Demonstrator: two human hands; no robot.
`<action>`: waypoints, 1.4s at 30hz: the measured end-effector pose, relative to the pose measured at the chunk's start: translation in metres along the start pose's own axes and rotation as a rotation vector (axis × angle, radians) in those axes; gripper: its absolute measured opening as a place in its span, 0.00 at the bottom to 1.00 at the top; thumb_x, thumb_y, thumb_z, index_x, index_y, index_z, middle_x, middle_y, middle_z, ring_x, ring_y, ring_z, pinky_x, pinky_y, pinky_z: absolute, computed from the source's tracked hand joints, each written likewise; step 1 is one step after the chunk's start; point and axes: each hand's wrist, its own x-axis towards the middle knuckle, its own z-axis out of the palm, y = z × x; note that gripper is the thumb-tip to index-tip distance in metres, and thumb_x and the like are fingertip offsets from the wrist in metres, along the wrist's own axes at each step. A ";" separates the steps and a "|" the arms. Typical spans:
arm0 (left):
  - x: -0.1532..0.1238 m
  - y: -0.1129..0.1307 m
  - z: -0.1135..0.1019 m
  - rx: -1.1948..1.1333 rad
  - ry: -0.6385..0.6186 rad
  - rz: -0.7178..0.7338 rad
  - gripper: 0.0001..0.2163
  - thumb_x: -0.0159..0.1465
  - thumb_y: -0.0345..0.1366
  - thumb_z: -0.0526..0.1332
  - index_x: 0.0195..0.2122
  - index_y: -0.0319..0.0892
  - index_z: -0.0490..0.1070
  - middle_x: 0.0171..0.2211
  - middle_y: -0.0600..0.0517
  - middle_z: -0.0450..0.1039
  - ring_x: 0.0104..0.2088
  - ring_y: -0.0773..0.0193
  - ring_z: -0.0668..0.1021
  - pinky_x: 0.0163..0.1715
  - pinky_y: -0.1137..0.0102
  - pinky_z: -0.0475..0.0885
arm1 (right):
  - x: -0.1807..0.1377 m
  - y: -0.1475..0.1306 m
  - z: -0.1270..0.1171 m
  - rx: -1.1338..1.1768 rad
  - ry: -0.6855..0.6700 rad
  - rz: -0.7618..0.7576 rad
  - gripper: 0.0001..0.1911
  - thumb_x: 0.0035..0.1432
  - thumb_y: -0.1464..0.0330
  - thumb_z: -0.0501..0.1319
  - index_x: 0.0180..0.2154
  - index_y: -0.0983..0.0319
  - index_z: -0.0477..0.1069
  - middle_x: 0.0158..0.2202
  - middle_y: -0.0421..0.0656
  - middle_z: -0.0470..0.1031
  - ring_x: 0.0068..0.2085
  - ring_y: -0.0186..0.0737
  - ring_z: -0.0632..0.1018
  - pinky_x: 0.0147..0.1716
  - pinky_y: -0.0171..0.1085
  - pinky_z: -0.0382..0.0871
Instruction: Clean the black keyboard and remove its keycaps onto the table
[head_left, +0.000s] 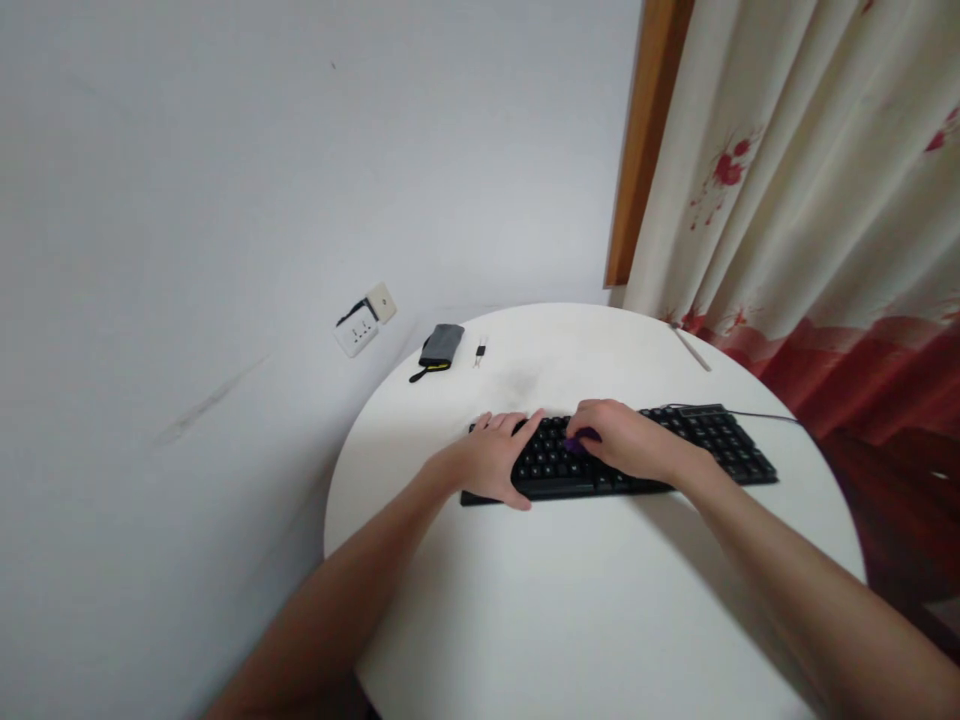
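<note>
A black keyboard [551, 462] lies across the white round table, its thin cable running off to the right. My left hand [493, 457] rests on the keyboard's left end with fingers spread and the thumb over its front edge. Over the middle keys, my right hand [616, 440] is closed in a pinch on a small purple thing [582, 438]. That purple thing touches or nearly touches the keys; my fingers hide part of it, and its exact kind is unclear.
On the table [555, 600], a folded grey cloth [442, 345] with a dark loop lies at the back left. A small black-and-clear item [480, 351] is beside it. A thin pale stick [691, 350] lies at the back right. Wall socket [356, 331] left; curtain [750, 200] right.
</note>
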 end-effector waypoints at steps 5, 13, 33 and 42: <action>-0.003 -0.018 -0.003 -0.016 -0.027 -0.009 0.64 0.41 0.57 0.70 0.70 0.45 0.30 0.65 0.36 0.52 0.63 0.37 0.59 0.62 0.50 0.49 | 0.007 -0.030 0.027 0.207 -0.026 -0.241 0.14 0.57 0.81 0.57 0.39 0.62 0.78 0.40 0.46 0.77 0.42 0.39 0.77 0.45 0.36 0.68; -0.005 -0.019 -0.007 -0.021 -0.076 -0.042 0.65 0.39 0.56 0.71 0.70 0.45 0.30 0.66 0.35 0.50 0.64 0.37 0.57 0.62 0.45 0.46 | 0.006 0.016 0.011 -0.075 0.041 0.153 0.13 0.56 0.79 0.56 0.37 0.63 0.79 0.37 0.48 0.77 0.41 0.43 0.76 0.45 0.38 0.66; -0.007 -0.022 -0.005 0.012 -0.092 -0.029 0.64 0.41 0.59 0.70 0.70 0.50 0.26 0.66 0.38 0.49 0.63 0.37 0.57 0.61 0.47 0.50 | 0.014 0.029 0.023 -0.063 0.333 0.266 0.12 0.58 0.78 0.57 0.38 0.64 0.79 0.36 0.48 0.76 0.39 0.43 0.76 0.44 0.39 0.67; -0.005 -0.021 -0.003 0.001 -0.090 -0.023 0.66 0.40 0.57 0.71 0.69 0.51 0.23 0.66 0.38 0.49 0.64 0.38 0.57 0.61 0.48 0.51 | 0.020 0.003 0.046 0.147 0.231 -0.023 0.13 0.59 0.78 0.57 0.39 0.61 0.79 0.38 0.45 0.77 0.40 0.39 0.76 0.45 0.36 0.68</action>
